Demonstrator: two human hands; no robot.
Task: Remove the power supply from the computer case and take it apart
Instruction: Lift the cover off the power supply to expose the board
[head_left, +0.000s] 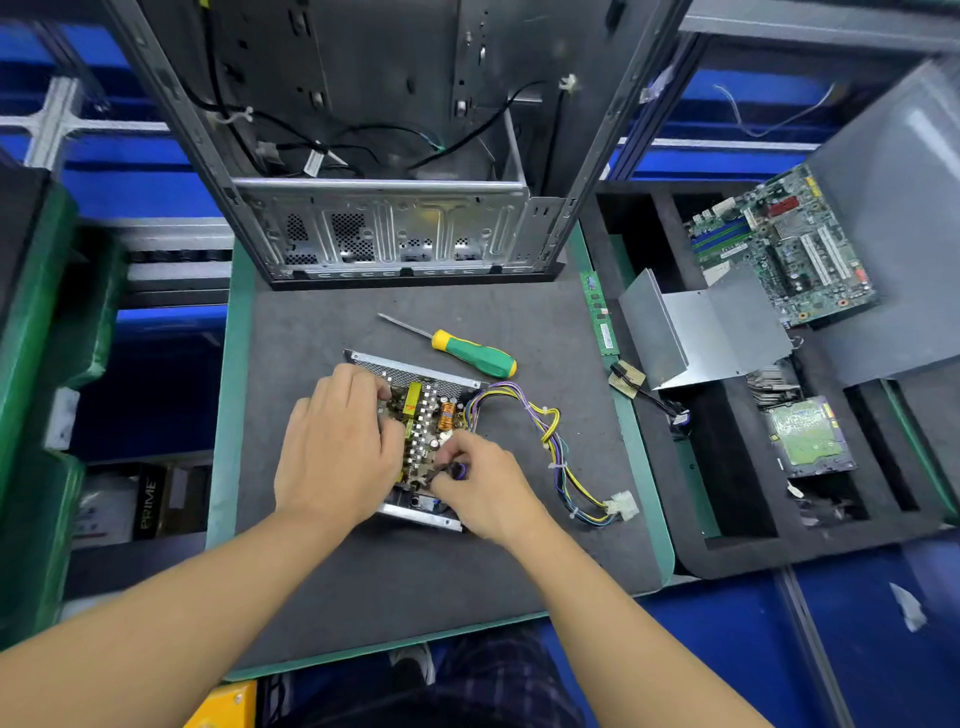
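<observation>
Grey-matted workbench (415, 582): left hand (337, 452) curls over the opened silver power supply (431, 415) mid-mat, and right hand (483, 488) pinches its dark wires (457, 470). Green-and-yellow screwdriver (467, 353) lies just behind, grey steel computer case (395, 223) at the far edge. Black foam tray (727, 556), right, holds green motherboard (779, 244) and hard drive (808, 434).

The power supply (421, 441) lies on the mat (322, 322), screwdriver (457, 349) just behind, computer case (384, 228) farther back.
</observation>
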